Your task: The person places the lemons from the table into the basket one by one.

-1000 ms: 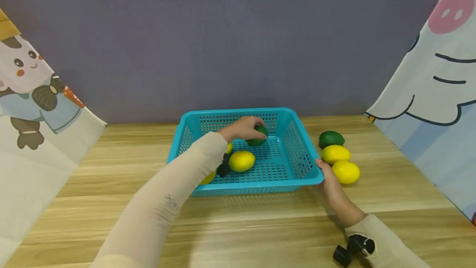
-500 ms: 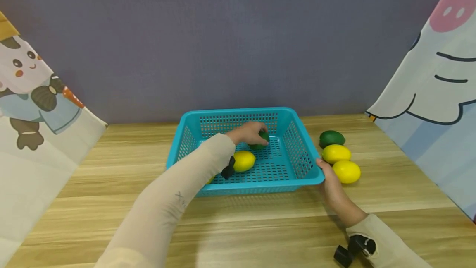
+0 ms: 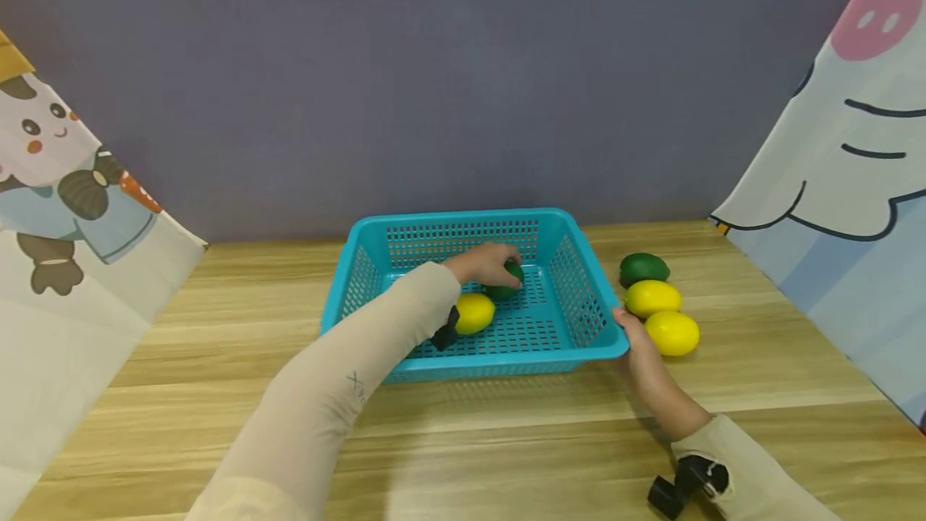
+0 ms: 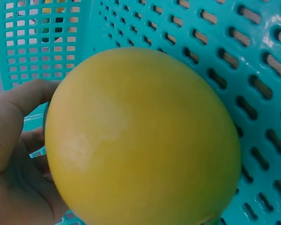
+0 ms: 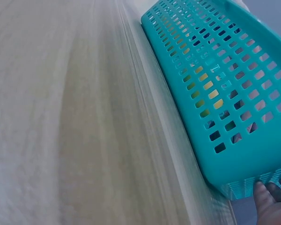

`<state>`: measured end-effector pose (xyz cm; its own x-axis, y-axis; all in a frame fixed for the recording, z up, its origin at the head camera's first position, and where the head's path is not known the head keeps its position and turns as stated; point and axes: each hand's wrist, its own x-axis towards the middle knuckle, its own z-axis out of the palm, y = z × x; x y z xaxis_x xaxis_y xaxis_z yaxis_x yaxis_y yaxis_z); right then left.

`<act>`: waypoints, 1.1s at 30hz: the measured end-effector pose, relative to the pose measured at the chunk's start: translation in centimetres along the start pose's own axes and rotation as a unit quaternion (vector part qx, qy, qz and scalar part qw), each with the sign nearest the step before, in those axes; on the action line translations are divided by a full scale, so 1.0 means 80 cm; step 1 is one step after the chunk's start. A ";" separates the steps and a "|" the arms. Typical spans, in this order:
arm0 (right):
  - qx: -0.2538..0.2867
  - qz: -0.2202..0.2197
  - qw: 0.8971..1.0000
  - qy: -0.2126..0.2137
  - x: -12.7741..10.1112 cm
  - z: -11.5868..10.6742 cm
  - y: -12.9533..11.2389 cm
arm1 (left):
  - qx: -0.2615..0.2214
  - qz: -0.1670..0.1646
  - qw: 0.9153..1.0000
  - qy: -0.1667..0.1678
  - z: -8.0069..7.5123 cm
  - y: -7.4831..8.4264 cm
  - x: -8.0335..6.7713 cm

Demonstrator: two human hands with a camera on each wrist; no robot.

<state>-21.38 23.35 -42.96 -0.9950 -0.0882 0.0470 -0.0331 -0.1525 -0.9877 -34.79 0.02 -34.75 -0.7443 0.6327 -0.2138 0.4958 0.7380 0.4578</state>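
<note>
A turquoise plastic basket (image 3: 499, 362) with slotted walls stands on the wooden table. Inside it, my left hand (image 3: 486, 263) grips a dark green oval fruit (image 3: 501, 291), fingers curled over its top and far side. A yellow lemon (image 3: 475, 313) lies on the basket floor just in front of that hand. In the left wrist view this lemon (image 4: 145, 136) hides nearly all of the green fruit. My right hand (image 3: 645, 367) holds the basket's near right corner, thumb at the rim. The left sleeve covers the basket's left part.
Outside the basket on the right, a dark green fruit (image 3: 644, 268) and two lemons, one behind (image 3: 653, 297) and one in front (image 3: 673, 334), lie in a row close to the right hand. A grey wall (image 3: 463, 87) rises behind the table.
My left hand has shifted slightly right and toward me with the green fruit, lower in the basket. The sleeve now covers the lemons at the left. My right hand stays put.
</note>
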 end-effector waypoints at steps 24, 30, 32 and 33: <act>-0.009 -0.006 1.000 0.000 0.000 0.001 0.002 | -0.003 0.012 1.000 0.005 -0.013 0.002 -0.009; -0.006 -0.025 0.999 -0.022 -0.004 0.000 0.001 | 0.004 0.015 1.000 0.027 -0.023 0.001 -0.015; -0.006 -0.032 0.999 -0.024 -0.005 0.002 -0.001 | 0.003 0.013 0.999 0.035 -0.026 0.000 -0.017; -0.004 -0.032 0.999 -0.020 -0.006 0.004 -0.003 | 0.001 0.012 0.999 0.039 -0.028 0.000 -0.019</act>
<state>-20.89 23.12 -42.67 -0.9863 -0.1180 0.1157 -0.0973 -0.1514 -0.9837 -34.66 -1.49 -32.54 -0.7645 0.6306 -0.1341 0.5150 0.7225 0.4612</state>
